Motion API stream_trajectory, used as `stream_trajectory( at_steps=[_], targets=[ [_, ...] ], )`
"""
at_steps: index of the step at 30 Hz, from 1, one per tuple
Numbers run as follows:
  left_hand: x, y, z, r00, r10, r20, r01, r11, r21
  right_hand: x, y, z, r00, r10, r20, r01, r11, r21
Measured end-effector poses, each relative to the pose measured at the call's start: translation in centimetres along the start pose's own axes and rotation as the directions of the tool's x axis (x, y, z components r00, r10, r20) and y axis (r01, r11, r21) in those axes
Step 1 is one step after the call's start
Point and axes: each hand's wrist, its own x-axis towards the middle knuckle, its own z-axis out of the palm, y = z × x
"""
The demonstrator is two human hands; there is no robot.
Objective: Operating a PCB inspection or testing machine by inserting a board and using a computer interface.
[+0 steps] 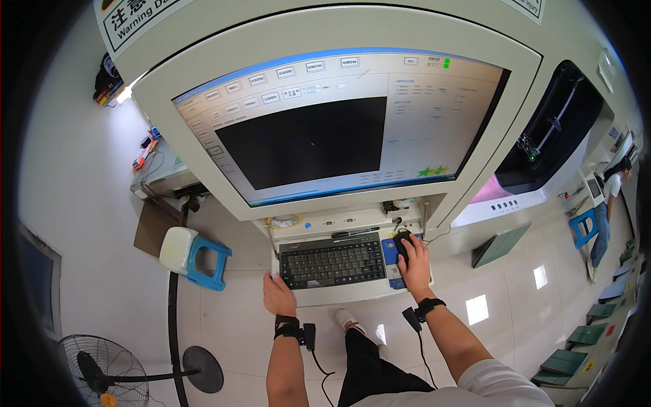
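Observation:
My right hand (pixel 416 264) rests over a black computer mouse (pixel 403 241), fingers curved around it, on a blue mouse pad (pixel 391 254). At the front left corner of the pull-out keyboard tray (pixel 332 294), my left hand (pixel 279 296) is closed on the edge, some of its fingers hidden. Between the hands lies a black keyboard (pixel 332 263), which neither touches. A dark pen (pixel 355 232) lies behind it. Above the tray, a large screen (pixel 427 146) set in a pale machine housing shows a software window with a black panel.
A yellowish tape roll (pixel 283 221) sits on the ledge behind the keyboard. To the left are a blue and white stool (pixel 207 263) and a standing fan (pixel 102 372). Dark green panels (pixel 500 245) lean at right. Another person (pixel 601 217) stands farther right. Straps with cables circle both my wrists.

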Motion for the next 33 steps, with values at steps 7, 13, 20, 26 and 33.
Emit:
stream_trajectory(
  at_steps=[7, 13, 20, 26, 33],
  targets=[
    [-0.1, 0.7, -0.4, 0.999, -0.028, 0.036, 0.027, 0.999, 0.016, 0.0, 0.4, 0.1, 1.0, -0.004, 0.004, 0.004, 1.0, -0.022],
    [-0.1, -0.1, -0.1, 1.0, 0.005, -0.015, -0.005, 1.0, 0.001, 0.0, 0.0, 0.3, 1.0, 0.016, 0.012, -0.015, 0.999, -0.051],
    [0.1, 0.0, -0.1, 1.0, -0.016, 0.025, 0.016, 1.0, -0.001, -0.1, -0.1, 0.2, 0.999, 0.027, -0.027, -0.028, 0.998, -0.049],
    [0.2, -0.1, 0.2, 0.999, -0.024, 0.041, 0.024, 1.0, 0.003, 0.0, 0.2, 0.2, 0.998, 0.017, -0.055, -0.019, 0.999, -0.04],
    [-0.2, 0.4, -0.6, 0.999, 0.035, 0.035, -0.034, 0.998, -0.053, 0.0, 0.1, -0.1, 0.998, 0.059, -0.031, -0.062, 0.994, -0.095]
  ],
)
